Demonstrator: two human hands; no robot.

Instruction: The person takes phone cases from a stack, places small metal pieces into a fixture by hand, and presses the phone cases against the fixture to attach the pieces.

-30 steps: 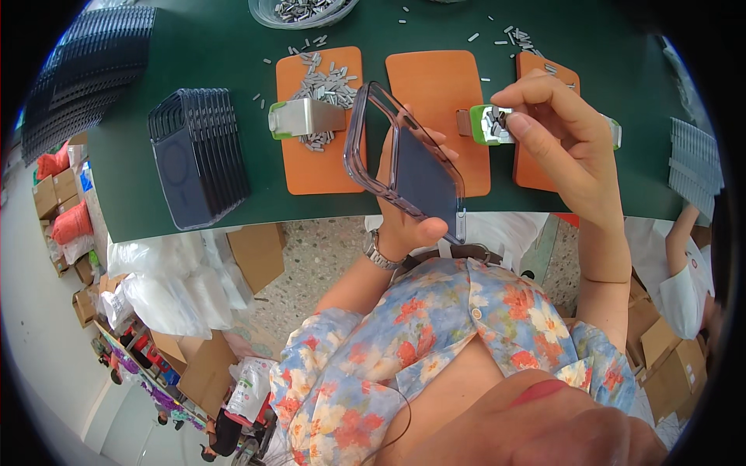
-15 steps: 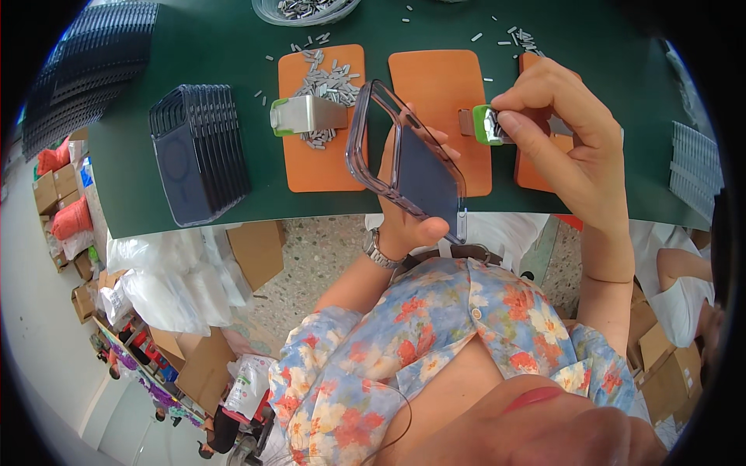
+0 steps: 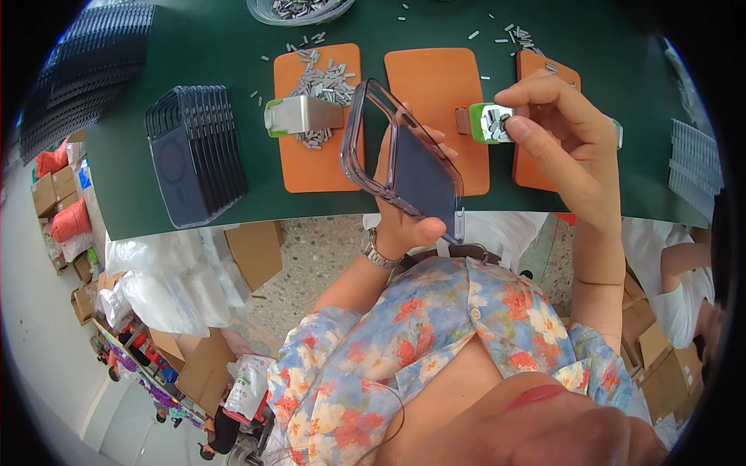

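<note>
where the forearms rise from the lower edge, we see the left hand (image 3: 404, 210) clenched around a clear phone case (image 3: 400, 159), thumb across its lower edge, holding it tilted above the near edge of the green table (image 3: 194, 46). to its right, the right hand (image 3: 563, 136) pinches a small green block (image 3: 488, 123) carrying tiny grey metal pieces, over an orange pad (image 3: 439, 85). left of the case, a second green-and-metal block (image 3: 299, 115) rests on another orange pad (image 3: 311, 159) amid loose metal pieces. a row of dark cases (image 3: 194, 155) stands further left, and a bowl (image 3: 299, 9) of pieces sits at the far edge.
</note>
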